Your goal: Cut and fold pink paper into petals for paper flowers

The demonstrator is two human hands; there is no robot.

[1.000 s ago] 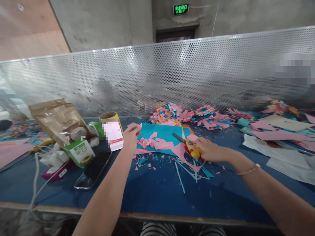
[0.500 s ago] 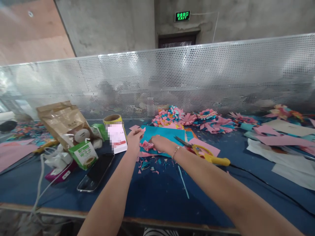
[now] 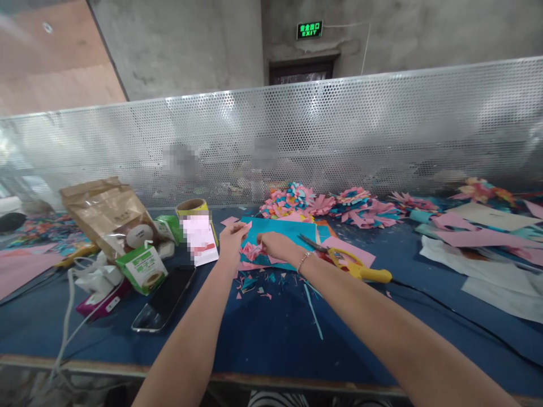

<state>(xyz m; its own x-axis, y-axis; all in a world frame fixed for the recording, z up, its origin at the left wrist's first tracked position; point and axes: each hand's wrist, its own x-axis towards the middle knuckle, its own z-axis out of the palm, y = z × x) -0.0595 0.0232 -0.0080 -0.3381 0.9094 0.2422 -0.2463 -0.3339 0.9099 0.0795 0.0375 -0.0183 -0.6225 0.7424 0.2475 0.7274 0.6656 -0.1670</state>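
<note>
Pinched between the fingers of my left hand is a small pink paper piece, held above the blue paper sheet. My right hand is closed with fingertips pointing down beside a small heap of folded pink paper pieces; what its fingertips hold is too small to make out. Under both hands lie the blue sheet and more pink paper. Yellow-handled scissors and a yellow corded tool rest right of my right hand. Small paper scraps are scattered in front.
Paper flowers are piled along the perforated metal screen. On the left stand a brown paper bag, a green-white carton, a tape roll and a lying phone. Paper sheets lie at right.
The view has shifted slightly. Both hands stay nearly in place, the left still holding the pink paper piece, the right moving only a little over the pink heap.
</note>
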